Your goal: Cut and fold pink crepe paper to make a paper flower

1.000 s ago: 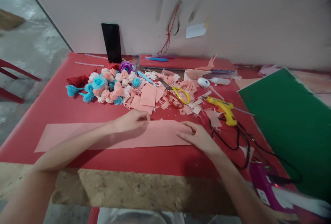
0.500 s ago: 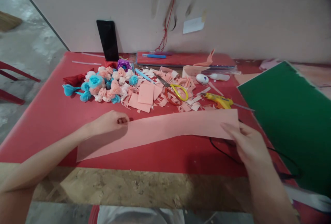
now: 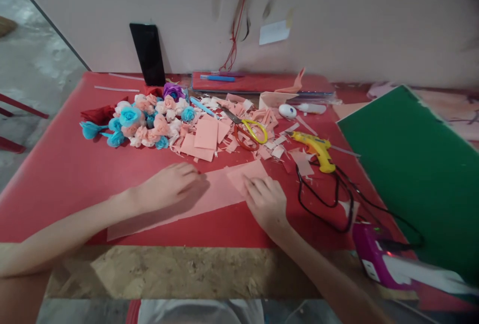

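Observation:
A long strip of pink crepe paper (image 3: 219, 191) lies slantwise on the red tabletop, its right end folded back over itself. My right hand (image 3: 265, 201) is closed on that folded end, thumb and fingers pinching it. On the strip's middle rests my left hand (image 3: 168, 186), fingers curled together against the paper near its upper edge; the fingertips are partly hidden. Just beyond the strip lie cut pink paper pieces (image 3: 205, 133) and scissors (image 3: 247, 129) with one yellow and one red-orange handle loop.
Paper flowers (image 3: 149, 119) are heaped at the left, below a leaning black phone (image 3: 148, 54). A yellow glue gun (image 3: 316, 149) trails a black cord (image 3: 329, 221) at the right. A green sheet (image 3: 407, 174) and a purple-and-white device (image 3: 374, 254) lie farther right.
My right hand has moved left, carrying the strip's right end over onto the rest of the strip. The glue gun's cord and the purple device now show. My left hand stays on the strip.

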`<state>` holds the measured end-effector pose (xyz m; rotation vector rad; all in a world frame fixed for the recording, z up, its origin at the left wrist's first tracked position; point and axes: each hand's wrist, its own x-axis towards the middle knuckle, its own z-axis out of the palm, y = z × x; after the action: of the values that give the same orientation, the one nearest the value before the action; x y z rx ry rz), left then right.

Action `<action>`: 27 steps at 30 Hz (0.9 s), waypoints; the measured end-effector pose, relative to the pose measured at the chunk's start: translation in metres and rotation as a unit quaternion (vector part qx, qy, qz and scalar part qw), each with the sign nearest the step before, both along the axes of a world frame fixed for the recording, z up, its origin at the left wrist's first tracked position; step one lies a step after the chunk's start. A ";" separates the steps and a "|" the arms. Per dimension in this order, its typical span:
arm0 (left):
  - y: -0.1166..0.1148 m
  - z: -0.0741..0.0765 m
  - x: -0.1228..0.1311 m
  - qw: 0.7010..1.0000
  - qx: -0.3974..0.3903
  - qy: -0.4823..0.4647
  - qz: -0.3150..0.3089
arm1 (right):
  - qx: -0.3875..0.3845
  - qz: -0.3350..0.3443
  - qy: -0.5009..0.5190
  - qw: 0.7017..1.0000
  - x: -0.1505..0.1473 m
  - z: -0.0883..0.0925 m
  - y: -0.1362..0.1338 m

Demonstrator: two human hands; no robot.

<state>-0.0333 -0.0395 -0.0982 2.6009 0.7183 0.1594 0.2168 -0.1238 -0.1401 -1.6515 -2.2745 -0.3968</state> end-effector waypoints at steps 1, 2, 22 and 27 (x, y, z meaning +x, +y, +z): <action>-0.003 -0.005 0.007 1.000 0.006 0.000 -0.027 | -0.007 0.006 -0.002 1.000 -0.002 -0.003 0.001; -0.007 -0.010 0.014 0.999 0.025 -0.011 -0.045 | -0.014 0.012 -0.007 1.000 -0.003 -0.006 0.001; 0.007 -0.021 -0.020 0.973 0.009 0.074 -0.218 | -0.179 0.208 0.027 0.961 -0.015 -0.005 -0.025; 0.003 -0.029 -0.022 0.982 0.035 0.083 -0.167 | -0.186 0.220 0.013 0.957 -0.016 -0.006 -0.021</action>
<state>-0.0552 -0.0365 -0.1270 2.7803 0.3225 -0.1394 0.2006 -0.1453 -0.1458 -1.2154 -2.7204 0.1674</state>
